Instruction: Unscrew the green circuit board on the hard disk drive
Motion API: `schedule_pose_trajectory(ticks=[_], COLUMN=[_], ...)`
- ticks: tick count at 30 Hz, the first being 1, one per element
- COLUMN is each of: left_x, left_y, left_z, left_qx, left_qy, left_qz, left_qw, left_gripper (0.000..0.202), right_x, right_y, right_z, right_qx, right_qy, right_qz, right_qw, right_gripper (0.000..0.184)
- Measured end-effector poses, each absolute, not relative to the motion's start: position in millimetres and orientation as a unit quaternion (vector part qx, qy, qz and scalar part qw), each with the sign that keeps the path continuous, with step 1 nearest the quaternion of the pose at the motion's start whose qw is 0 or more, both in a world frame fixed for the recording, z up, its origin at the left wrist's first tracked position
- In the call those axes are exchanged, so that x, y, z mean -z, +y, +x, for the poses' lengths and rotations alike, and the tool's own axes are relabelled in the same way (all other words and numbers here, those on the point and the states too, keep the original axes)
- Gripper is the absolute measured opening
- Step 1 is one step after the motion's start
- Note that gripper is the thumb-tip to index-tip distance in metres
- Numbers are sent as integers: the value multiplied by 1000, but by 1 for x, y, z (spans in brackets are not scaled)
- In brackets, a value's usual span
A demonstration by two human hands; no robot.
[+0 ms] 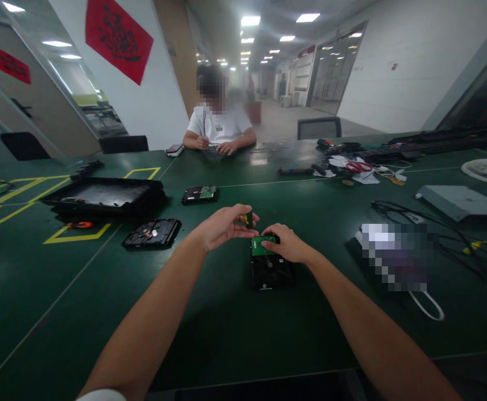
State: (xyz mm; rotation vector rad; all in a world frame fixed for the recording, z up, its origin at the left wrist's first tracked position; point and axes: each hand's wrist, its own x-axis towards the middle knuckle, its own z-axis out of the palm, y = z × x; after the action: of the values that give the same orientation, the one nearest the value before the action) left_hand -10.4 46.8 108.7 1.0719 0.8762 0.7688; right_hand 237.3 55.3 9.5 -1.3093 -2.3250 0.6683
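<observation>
A black hard drive [270, 274] lies on the green table in front of me, its green circuit board [260, 247] facing up at the far end. My left hand [225, 227] pinches the short black-and-yellow handle of a screwdriver [248, 218], held upright above the board's far edge. Fingers hide its tip, so I cannot tell whether it touches a screw. My right hand [285, 243] grips the drive's far right part, with the thumb resting on the board.
To the left are a second hard drive [201, 193], an opened drive [152, 233] and a black tray [105, 194]. At the right lie a blurred-out device [396, 256], black cables [456, 236] and a grey metal box [464, 201]. A person [220, 125] sits across the table.
</observation>
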Motion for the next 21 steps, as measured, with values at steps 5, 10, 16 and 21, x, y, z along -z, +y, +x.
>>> schedule_pose_trajectory(ticks=[5, 10, 16, 21], left_x=[-110, -110, -110, -111], left_y=[45, 46, 45, 44], left_z=[-9, -9, -9, -8], left_qx=[-344, -363, -358, -369], left_qy=[384, 392, 388, 401], left_qz=[494, 483, 486, 489], left_qw=[700, 694, 696, 681], left_gripper=[26, 29, 30, 34], right_x=[-8, -7, -7, -6], right_y=[56, 57, 57, 57], right_z=[238, 239, 239, 237], right_qx=[-241, -240, -238, -231], right_qy=[-831, -829, -832, -832], right_qz=[-462, -463, -459, -458], right_qw=[193, 200, 199, 209], right_gripper=[27, 26, 26, 24])
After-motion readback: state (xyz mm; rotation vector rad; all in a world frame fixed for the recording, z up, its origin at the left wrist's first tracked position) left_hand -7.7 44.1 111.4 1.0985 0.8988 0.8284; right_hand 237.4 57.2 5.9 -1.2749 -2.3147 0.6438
